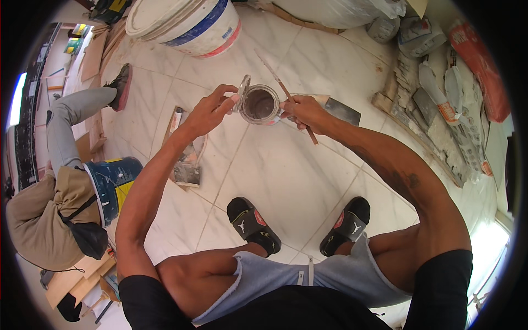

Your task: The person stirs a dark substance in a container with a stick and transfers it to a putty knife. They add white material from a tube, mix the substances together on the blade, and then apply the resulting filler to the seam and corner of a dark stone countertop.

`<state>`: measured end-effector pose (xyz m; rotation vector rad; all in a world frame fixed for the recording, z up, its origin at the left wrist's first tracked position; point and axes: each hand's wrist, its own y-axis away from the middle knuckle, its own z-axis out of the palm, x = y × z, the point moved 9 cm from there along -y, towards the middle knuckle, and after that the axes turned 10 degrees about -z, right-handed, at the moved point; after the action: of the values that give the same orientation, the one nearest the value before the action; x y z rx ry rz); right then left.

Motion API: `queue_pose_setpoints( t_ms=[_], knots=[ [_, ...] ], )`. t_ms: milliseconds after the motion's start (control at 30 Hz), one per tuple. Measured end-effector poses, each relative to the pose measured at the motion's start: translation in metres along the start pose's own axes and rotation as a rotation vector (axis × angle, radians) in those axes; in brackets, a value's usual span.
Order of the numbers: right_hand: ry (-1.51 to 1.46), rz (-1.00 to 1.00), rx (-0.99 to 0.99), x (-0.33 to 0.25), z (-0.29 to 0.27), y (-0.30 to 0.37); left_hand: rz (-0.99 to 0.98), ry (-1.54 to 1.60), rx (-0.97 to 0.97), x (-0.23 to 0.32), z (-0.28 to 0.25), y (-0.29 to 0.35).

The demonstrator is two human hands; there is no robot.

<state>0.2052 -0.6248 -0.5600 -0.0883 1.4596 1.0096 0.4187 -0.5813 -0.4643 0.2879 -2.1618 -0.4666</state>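
Note:
An open metal can [259, 104] with a crusted rim is in front of me, over the tiled floor. Its grey inside shows from above. My left hand [212, 110] is closed at the can's left side, its fingers pinching a round, smeared lid [244, 86] tilted on edge against the rim. On the other side, my right hand [306, 114] grips a thin stick [284, 88], pale at its far end and brown toward me. The fingertips of this hand also reach the can's side. Just beyond the right hand lies a flat dark trowel blade [343, 111].
A large white bucket [192, 27] with a blue band stands far left. Stained tools [187, 165] lie left of my arm. Someone in grey trousers [77, 118] sits by a dark blue bucket [113, 184]. Broken boards [410, 110] and a red bag [481, 71] line the right.

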Motion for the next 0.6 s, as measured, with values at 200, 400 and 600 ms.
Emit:
queue_pose_setpoints(
  t_ms=[200, 400, 600],
  knots=[
    [0.021, 0.008, 0.010, -0.001, -0.009, -0.001, 0.135, 0.339, 0.114, -0.008, -0.026, -0.003],
    [0.062, 0.003, 0.036, 0.002, -0.025, 0.000, -0.110, 0.630, 0.213, -0.044, -0.034, -0.002],
    [0.145, 0.005, 0.071, -0.005, -0.045, 0.002, -0.154, 0.697, 0.256, -0.078, -0.063, -0.001]
  ],
)
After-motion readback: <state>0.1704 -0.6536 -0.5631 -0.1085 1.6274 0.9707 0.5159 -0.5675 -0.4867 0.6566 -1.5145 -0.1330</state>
